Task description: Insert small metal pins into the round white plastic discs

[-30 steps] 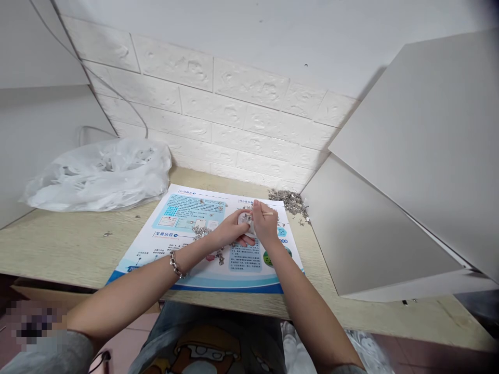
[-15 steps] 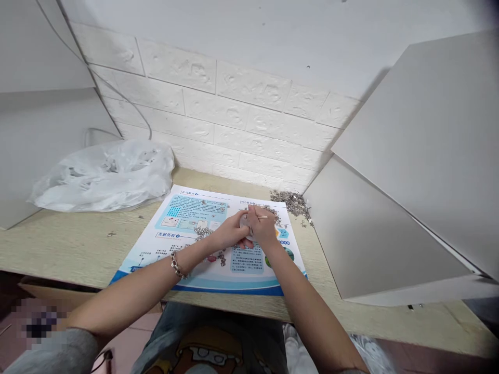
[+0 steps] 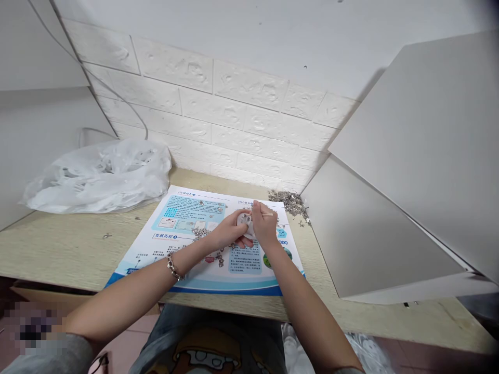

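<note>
My left hand (image 3: 228, 231) is closed around the edge of a small round whitish disc (image 3: 244, 218). Little silvery bits show on the disc's face, too small to name. Against its right side, my right hand (image 3: 265, 226) is closed in a pinch on a thin pale stick (image 3: 268, 214), whose working end is hidden by the fingers. Both hands are just above a printed sheet (image 3: 171, 275). Small silvery metal pieces (image 3: 200, 234) lie in a loose heap beside my left wrist, and a few more (image 3: 220, 258) lie below the hand.
A larger heap of metal bits (image 3: 290, 202) is at the sheet's back right corner. On the left of the table (image 3: 70, 254) rests a plastic bag (image 3: 105, 176) of white pieces. Pale panels (image 3: 374, 223) stand on the right, with a white brick-patterned wall (image 3: 226, 124) behind.
My right hand has tipped slightly away from the disc, and more of the disc's face with its silvery bits shows. The whole view has shifted a little.
</note>
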`<state>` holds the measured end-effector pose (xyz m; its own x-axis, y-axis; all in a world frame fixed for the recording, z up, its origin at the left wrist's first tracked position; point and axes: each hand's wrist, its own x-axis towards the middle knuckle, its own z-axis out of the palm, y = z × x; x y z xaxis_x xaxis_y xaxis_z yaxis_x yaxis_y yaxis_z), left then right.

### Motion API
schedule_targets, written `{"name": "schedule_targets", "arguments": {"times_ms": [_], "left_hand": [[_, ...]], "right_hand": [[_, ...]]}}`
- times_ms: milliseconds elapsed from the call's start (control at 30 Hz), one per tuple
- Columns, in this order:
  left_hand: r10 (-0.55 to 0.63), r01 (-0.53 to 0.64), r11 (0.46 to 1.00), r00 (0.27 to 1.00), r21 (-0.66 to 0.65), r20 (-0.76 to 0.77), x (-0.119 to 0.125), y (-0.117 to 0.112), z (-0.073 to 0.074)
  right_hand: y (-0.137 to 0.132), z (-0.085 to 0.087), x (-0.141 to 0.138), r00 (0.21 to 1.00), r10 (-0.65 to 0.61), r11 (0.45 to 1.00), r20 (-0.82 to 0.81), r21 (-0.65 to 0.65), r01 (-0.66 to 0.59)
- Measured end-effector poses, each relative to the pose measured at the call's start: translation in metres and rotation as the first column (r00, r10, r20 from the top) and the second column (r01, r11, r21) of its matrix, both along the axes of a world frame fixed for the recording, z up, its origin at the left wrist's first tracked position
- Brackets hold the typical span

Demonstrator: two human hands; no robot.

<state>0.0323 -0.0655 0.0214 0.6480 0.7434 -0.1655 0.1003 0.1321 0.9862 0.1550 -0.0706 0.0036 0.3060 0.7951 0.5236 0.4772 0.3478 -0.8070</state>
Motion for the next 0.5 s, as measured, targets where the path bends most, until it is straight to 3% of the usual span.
{"name": "schedule_targets", "arguments": {"times_ms": [200, 333, 500], "left_hand": [[0.008, -0.007, 0.999, 1.000, 0.038, -0.009, -0.001, 0.005, -0.009], [0.014, -0.014, 0.998, 1.000, 0.065, 0.002, -0.002, 0.006, -0.014], [0.002, 0.000, 0.998, 0.999, 0.061, -0.032, -0.002, 0.003, -0.009]], "right_hand": [[0.000, -0.002, -0.002, 0.980, 0.107, 0.992, 0.166, 0.049, -0.117], [0.001, -0.002, -0.003, 0.971, 0.099, 0.992, 0.219, 0.053, -0.113], [0.001, -0.003, -0.003, 0.990, 0.087, 0.995, 0.111, 0.032, -0.091]]}}
